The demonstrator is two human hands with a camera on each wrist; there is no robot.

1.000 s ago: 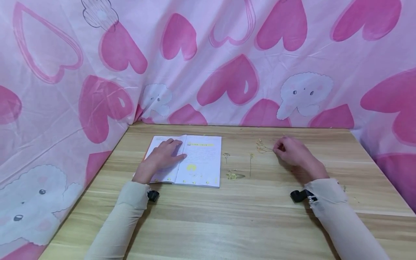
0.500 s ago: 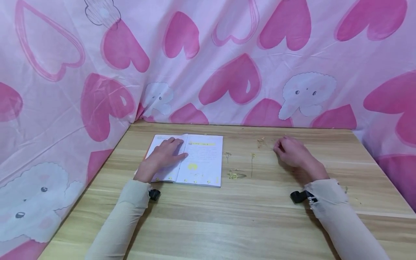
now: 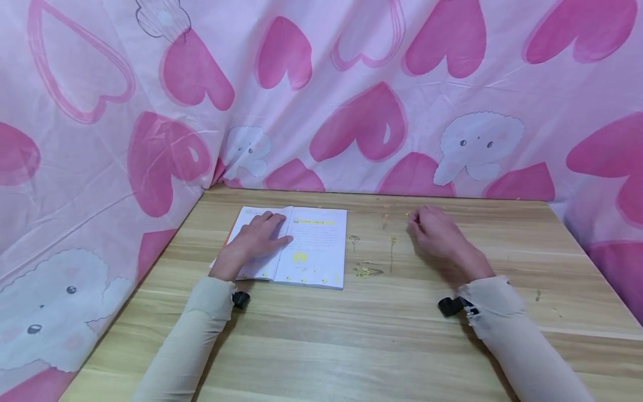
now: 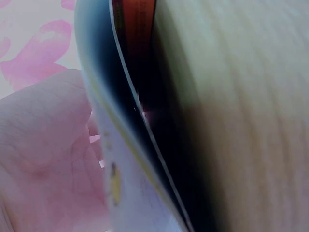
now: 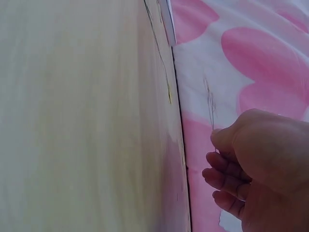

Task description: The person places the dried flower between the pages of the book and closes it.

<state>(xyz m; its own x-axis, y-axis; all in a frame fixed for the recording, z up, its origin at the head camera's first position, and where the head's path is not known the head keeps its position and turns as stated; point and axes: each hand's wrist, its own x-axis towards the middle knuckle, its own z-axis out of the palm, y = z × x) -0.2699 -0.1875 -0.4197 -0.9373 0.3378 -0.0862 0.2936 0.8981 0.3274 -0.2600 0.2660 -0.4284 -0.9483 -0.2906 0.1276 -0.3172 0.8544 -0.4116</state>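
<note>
An open book point(image 3: 321, 251) lies on the wooden table, with text and yellow drawings on its right page. My left hand point(image 3: 257, 237) rests on the left page, fingers spread toward the fold. In the left wrist view a page edge point(image 4: 130, 159) bows up beside that hand. To the right of the book, my right hand point(image 3: 437, 234) pinches the thin stem of a dried flower sprig point(image 5: 211, 106) between thumb and finger. That sprig is faint and blurred in the head view, left of the fingertips.
Between book and right hand lie a small dried flower point(image 3: 354, 240), a long-stemmed one point(image 3: 393, 251) and a yellow cluster point(image 3: 363, 271). A small bit of plant point(image 3: 538, 295) lies at the right. A pink heart-print curtain point(image 3: 351, 111) borders the table point(image 3: 321, 346).
My right hand has moved a little to the left, and the sprig it pinches has come off the table with it. My left hand stays on the book.
</note>
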